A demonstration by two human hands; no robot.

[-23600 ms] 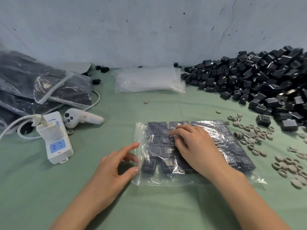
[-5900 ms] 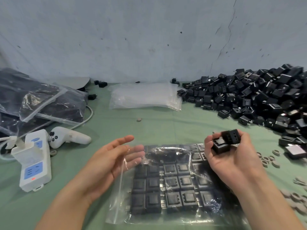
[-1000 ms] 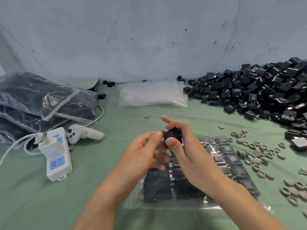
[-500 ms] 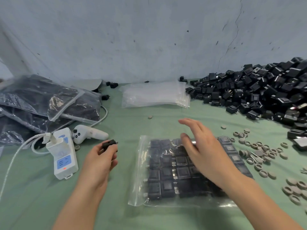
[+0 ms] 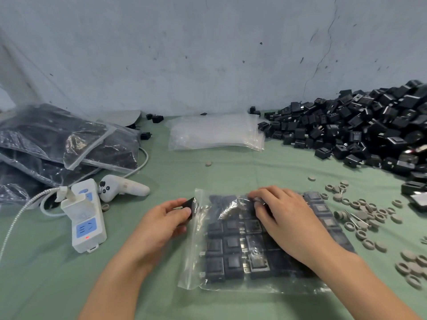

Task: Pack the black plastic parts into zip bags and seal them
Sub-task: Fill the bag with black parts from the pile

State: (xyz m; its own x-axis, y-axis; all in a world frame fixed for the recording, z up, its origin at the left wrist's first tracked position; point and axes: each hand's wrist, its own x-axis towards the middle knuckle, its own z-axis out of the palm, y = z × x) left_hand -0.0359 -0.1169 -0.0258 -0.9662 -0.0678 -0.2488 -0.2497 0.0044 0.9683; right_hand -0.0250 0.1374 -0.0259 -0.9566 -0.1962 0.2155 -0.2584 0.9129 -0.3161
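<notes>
Packed bags, far left: Several sealed bags (image 5: 57,144) of dark parts are seen stacked by the wall, with a white power strip (image 5: 86,218) just near of them.

Left hand: The left hand (image 5: 161,222) is shown clamped on a single black part (image 5: 188,205), pinched between thumb and fingertips.

Black part: It is held at the far-left corner of the bag, right against the mouth and not yet inside.

Zip bag: The zip bag (image 5: 242,241) is laid flat on the green table (image 5: 208,301), its mouth turned left, with rows of parts visible through the film.

Right hand: The right hand (image 5: 284,218) is rested on the bag's far rows, fingers bent; whether the film is pinched or only pressed cannot be told.

Loose stock, far right: A large pile of black parts (image 5: 369,125) is heaped against the wall.

Step in hand: Filling is judged nearly finished, one more part being fed in.

Next move: The mouth would need to be lifted, the part slid into a gap, then the strip pressed closed along its length.
</notes>
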